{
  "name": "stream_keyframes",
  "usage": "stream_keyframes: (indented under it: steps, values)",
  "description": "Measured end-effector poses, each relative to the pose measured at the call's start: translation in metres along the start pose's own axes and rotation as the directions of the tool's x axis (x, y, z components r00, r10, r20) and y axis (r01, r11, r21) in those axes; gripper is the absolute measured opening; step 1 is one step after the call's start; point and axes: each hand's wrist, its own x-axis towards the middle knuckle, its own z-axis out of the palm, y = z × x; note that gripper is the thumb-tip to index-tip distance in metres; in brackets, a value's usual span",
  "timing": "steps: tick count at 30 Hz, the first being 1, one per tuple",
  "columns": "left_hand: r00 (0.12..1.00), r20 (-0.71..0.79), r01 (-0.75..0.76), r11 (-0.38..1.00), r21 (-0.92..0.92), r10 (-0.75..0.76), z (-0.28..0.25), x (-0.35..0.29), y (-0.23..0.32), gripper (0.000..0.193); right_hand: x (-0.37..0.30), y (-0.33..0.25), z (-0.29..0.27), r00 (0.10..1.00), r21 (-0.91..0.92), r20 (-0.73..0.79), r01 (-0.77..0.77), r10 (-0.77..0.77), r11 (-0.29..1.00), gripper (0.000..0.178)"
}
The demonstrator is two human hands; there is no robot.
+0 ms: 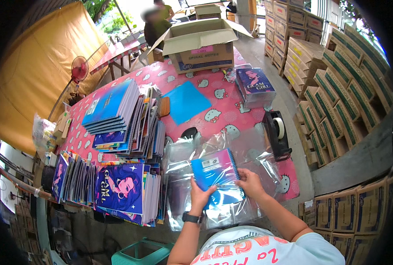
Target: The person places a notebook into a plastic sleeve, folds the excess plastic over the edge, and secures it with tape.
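Note:
A blue and purple spiral notebook (215, 170) is held between my two hands, above a spread of transparent plastic sleeves (183, 154). My left hand (201, 194) grips its lower left edge, the thumb lying on the cover. On the opposite side, my right hand (249, 182) closes around the spiral-bound edge. Shiny transparent film overlaps the notebook's lower part; I cannot tell whether it is inside a sleeve. To the left stand tall stacks of spiral notebooks (110, 106), some with an illustrated purple cover (121, 187).
A black tape dispenser (278, 134) stands at the table's right edge. Behind it is a pile of wrapped notebooks (256, 86). A blue sheet (187, 102) lies mid-table, before an open cardboard box (203, 51). Stacked cartons (344, 207) line the right. Another person (156, 31) is beyond the table.

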Motion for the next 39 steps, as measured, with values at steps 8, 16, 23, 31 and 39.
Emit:
stream_keyframes:
  steps: [8, 16, 23, 31, 39]
  values:
    - [0.994, 0.023, 0.112, 0.992, -0.066, -0.11, -0.008, 0.001, -0.011, 0.083, 0.012, 0.039, 0.012, 1.0, -0.065, 0.011, 0.001, 0.0, 0.998, 0.065]
    - [0.976, 0.136, 0.217, 0.837, -0.502, -0.171, -0.017, -0.003, 0.011, 0.06, 0.004, 0.007, 0.026, 0.997, -0.291, 0.042, -0.048, 0.063, 0.955, 0.061]
    - [0.998, 0.061, 0.016, 0.985, -0.174, -0.006, 0.018, -0.007, 0.019, 0.074, 0.001, 0.004, -0.004, 0.996, -0.218, 0.059, -0.049, 0.063, 0.975, 0.064]
    - [0.999, 0.036, 0.01, 0.955, -0.297, 0.001, 0.027, -0.004, -0.01, 0.064, -0.014, 0.008, 0.014, 0.968, -0.799, 0.036, 0.177, -0.248, 0.575, 0.076]
    - [0.995, 0.098, 0.024, 0.942, -0.334, 0.01, 0.024, 0.003, -0.026, 0.052, -0.013, -0.009, 0.015, 0.977, -0.86, 0.068, 0.159, -0.201, 0.484, 0.067]
